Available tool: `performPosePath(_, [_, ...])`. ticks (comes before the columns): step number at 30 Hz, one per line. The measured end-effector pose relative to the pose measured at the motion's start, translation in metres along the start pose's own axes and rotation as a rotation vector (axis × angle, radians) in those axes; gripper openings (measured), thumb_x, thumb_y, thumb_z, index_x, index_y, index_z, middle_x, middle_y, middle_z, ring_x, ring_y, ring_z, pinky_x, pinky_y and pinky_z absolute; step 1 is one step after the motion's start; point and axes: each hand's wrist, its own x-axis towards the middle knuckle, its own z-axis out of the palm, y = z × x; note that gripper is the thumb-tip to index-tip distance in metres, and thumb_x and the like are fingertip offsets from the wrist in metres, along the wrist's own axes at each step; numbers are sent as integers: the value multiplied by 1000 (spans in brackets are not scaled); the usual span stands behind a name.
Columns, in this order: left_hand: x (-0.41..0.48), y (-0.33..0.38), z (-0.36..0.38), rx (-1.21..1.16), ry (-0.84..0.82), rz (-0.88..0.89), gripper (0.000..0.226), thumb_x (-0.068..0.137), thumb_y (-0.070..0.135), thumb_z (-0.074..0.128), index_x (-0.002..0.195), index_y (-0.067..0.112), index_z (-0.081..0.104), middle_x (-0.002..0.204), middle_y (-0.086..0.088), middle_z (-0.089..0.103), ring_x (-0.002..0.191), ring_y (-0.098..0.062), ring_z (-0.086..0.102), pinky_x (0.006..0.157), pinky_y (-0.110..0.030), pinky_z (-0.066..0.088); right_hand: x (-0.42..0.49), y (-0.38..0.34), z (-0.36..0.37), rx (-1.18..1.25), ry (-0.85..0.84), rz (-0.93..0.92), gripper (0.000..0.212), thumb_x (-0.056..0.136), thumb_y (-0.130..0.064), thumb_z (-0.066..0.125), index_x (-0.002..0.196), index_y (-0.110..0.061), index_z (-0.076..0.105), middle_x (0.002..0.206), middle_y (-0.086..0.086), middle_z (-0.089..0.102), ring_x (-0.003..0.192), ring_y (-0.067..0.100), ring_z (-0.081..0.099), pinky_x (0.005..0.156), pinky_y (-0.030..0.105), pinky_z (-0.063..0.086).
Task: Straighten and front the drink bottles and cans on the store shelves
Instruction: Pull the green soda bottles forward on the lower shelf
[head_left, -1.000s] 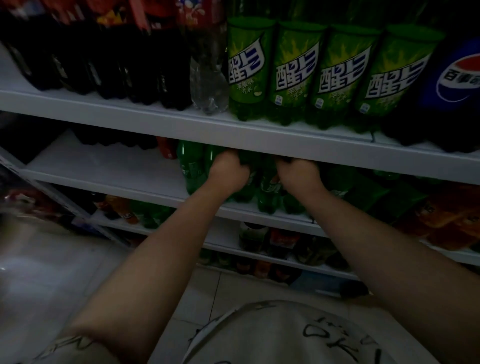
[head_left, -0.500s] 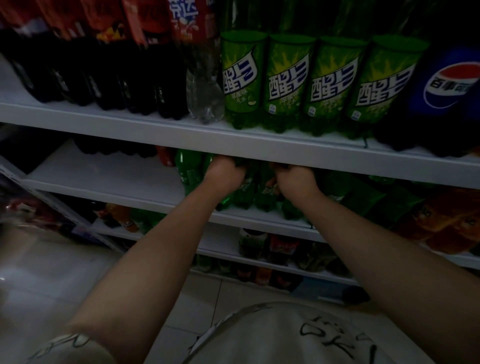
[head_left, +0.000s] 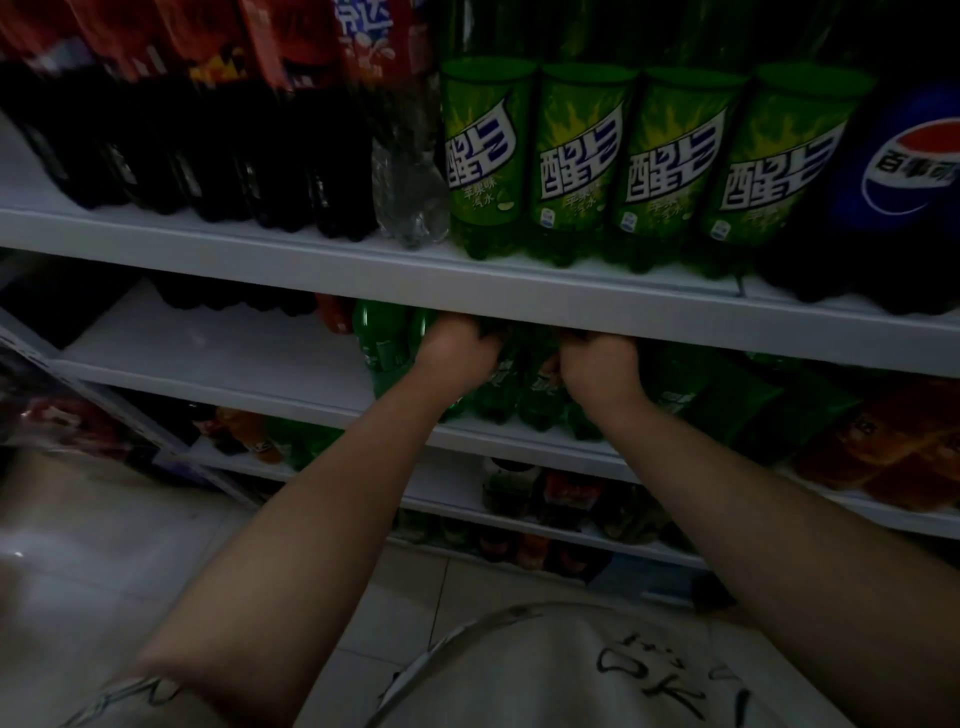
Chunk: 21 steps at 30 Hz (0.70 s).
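Head feed, dim. Both hands are under the upper shelf lip (head_left: 571, 299), working the small green bottles (head_left: 537, 392) on the middle shelf (head_left: 218, 364). Left hand (head_left: 457, 351) is curled round the top of a bottle at the left of the cluster. Right hand (head_left: 600, 369) is curled round another just to its right. A couple of bottles show between the wrists. The lip hides the fingertips, so I read both as closed grips from the knuckles and thumb only.

Change over the last second: very little. The hands stay on the same cluster, at the same spacing and the same depth under the lip. The bottles between them sit about where they were, close to the shelf's front edge. The view has tipped slightly, nothing more. I can't tell whether the held bottles are being turned; the labels are too dark.

For the task, I judge this group is mid-adjustment, being pulled forward or squared, and not finished. One more green bottle (head_left: 382, 338) stands just left of the left hand, outside the grip.

On the row above, the big green apple-soda bottles (head_left: 576, 166) and the Pepsi bottle (head_left: 906, 171) face label-out. The clear bottle (head_left: 410, 202) beside the dark cola bottles (head_left: 218, 156) looks crumpled.

Risk: headroom under the lip is low and the neighbours are packed tight, so one could easily tip.
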Motion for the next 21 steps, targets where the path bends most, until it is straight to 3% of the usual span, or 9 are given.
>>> performPosePath(4, [2,1,0,-29,-17,-44,41,88,32,62,121,9,59,117,-16,62,106,-31,58,93,-38,48,-3,-2,2,38,27,18,25,91,-6,55,71,-22,56,59,7,61,39,12,58,37,23,46])
performPosePath(10, [1,2,1,62,12,19,44,90,31,59,128,8,54,125,-17,58,115,-32,52,97,-32,42,-7,-4,2,49,45,-10,26,91,-6,55,73,-24,56,64,3,62,41,12,59,40,26,50])
performPosePath(13, [0,1,2,87,13,12,42,93,32,55,125,6,56,120,-19,60,109,-33,55,91,-32,44,-7,-5,2,36,57,-3,20,91,-5,54,77,-20,57,66,4,62,42,12,60,40,26,50])
performPosePath(17, [-5,-1,6,111,44,37,35,94,33,53,111,3,60,100,-22,64,91,-34,59,67,-26,36,-9,-4,1,-22,64,-18,15,91,-5,55,77,-10,59,64,8,62,46,19,62,46,36,54])
performPosePath(21, [-11,-3,7,36,74,56,33,91,33,58,113,9,60,97,-14,66,87,-27,60,68,-23,36,-15,-5,0,7,65,-86,8,90,-10,59,84,-14,61,73,11,65,52,19,65,45,38,55])
